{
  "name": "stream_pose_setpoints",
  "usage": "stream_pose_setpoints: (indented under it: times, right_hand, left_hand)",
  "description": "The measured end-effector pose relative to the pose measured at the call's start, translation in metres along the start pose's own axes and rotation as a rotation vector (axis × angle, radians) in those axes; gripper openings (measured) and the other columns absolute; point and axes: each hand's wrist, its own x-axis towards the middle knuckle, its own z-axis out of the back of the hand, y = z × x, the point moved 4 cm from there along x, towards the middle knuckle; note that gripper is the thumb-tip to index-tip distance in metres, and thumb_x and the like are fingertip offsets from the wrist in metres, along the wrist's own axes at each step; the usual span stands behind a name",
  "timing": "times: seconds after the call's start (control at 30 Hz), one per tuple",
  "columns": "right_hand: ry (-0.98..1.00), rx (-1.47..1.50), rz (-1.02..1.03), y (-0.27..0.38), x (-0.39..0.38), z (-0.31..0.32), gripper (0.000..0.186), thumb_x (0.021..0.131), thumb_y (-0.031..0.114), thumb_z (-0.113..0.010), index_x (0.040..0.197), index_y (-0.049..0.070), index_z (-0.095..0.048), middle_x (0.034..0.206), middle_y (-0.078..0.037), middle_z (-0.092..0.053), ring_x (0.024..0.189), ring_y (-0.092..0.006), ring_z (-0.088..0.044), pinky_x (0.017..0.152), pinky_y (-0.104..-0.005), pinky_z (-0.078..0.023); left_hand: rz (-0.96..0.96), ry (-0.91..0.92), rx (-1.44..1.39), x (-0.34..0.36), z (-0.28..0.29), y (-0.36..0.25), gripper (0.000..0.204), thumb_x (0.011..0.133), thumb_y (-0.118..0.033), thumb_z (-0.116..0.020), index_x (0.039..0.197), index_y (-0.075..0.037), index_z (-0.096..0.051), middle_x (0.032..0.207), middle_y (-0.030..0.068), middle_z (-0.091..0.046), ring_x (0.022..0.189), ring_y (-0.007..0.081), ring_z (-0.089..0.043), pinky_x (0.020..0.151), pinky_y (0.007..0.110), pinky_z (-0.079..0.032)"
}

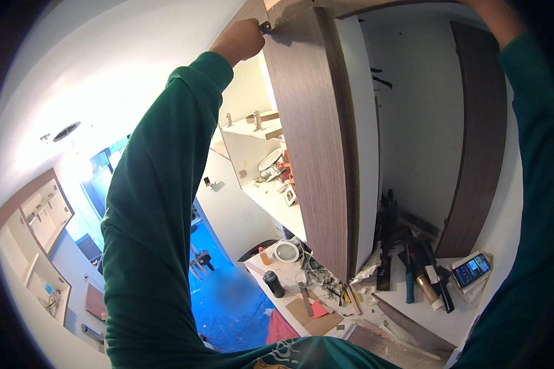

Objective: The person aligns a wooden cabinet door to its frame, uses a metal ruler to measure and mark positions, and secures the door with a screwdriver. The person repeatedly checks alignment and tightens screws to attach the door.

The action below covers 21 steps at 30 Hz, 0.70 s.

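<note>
Both my arms, in green sleeves, reach up to the top of a cabinet. My left hand [240, 40] is closed at the upper left corner of a brown wood-grain panel [308, 141]. A small black piece [265, 27] sticks out of its fist against that corner; its kind is not clear. Only the wrist side of my right hand [497, 18] shows at the top edge, near the cabinet's upper right; its fingers are out of the picture. Behind the panel lies the grey cabinet interior [418, 141], with another brown panel [477, 141] at the right.
Hand tools [426, 277] and a lit phone [472, 270] lie on the lower right surface. A cluttered worktop below holds a black bottle [273, 284], a round white light fitting [286, 251] and scraps. Shelves [271, 197] with parts stand behind; blue sheeting [234, 329] covers the floor.
</note>
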Motion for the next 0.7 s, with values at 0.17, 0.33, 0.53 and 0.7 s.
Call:
stream_pose_setpoints:
  times: [0.17, 0.33, 0.53, 0.7]
  right_hand:
    - [-0.002, -0.067, -0.016, 0.0, 0.001, -0.003, 0.04, 0.091, 0.03, -0.07, 0.071, -0.003, -0.057, 0.075, -0.02, -0.054, 0.072, -0.0365, -0.054, 0.067, -0.0477, -0.042]
    - [0.013, -0.012, -0.08, 0.007, 0.001, 0.002, 0.039, 0.091, 0.031, -0.069, 0.074, -0.004, -0.061, 0.077, -0.022, -0.057, 0.072, -0.0381, -0.056, 0.067, -0.0483, -0.043]
    - [-0.064, -0.069, -0.002, 0.015, -0.001, 0.004, 0.039, 0.09, 0.031, -0.07, 0.075, -0.004, -0.064, 0.077, -0.023, -0.059, 0.072, -0.0388, -0.059, 0.067, -0.0485, -0.044]
    - [-0.059, -0.074, -0.049, 0.009, -0.002, 0.003, 0.037, 0.09, 0.031, -0.07, 0.077, -0.003, -0.064, 0.08, -0.021, -0.06, 0.075, -0.0376, -0.059, 0.069, -0.0472, -0.045]
  left_hand:
    - [-0.089, -0.076, 0.107, 0.002, 0.0, -0.004, 0.031, 0.105, -0.027, -0.05, 0.114, -0.001, -0.064, 0.092, 0.024, -0.072, 0.081, 0.0402, -0.071, 0.078, 0.05, -0.055]
    - [-0.111, -0.095, 0.067, -0.005, 0.01, -0.026, 0.031, 0.103, -0.027, -0.051, 0.111, -0.001, -0.064, 0.097, 0.0258, -0.072, 0.097, 0.0463, -0.067, 0.087, 0.054, -0.053]
    - [-0.214, -0.248, 0.017, -0.01, 0.023, -0.035, 0.031, 0.101, -0.03, -0.053, 0.111, -0.002, -0.064, 0.097, 0.027, -0.071, 0.094, 0.0464, -0.068, 0.086, 0.053, -0.053]
    - [-0.175, -0.233, -0.105, -0.03, 0.038, -0.06, 0.031, 0.102, -0.031, -0.054, 0.11, -0.003, -0.064, 0.096, 0.0274, -0.07, 0.093, 0.0473, -0.067, 0.084, 0.052, -0.052]
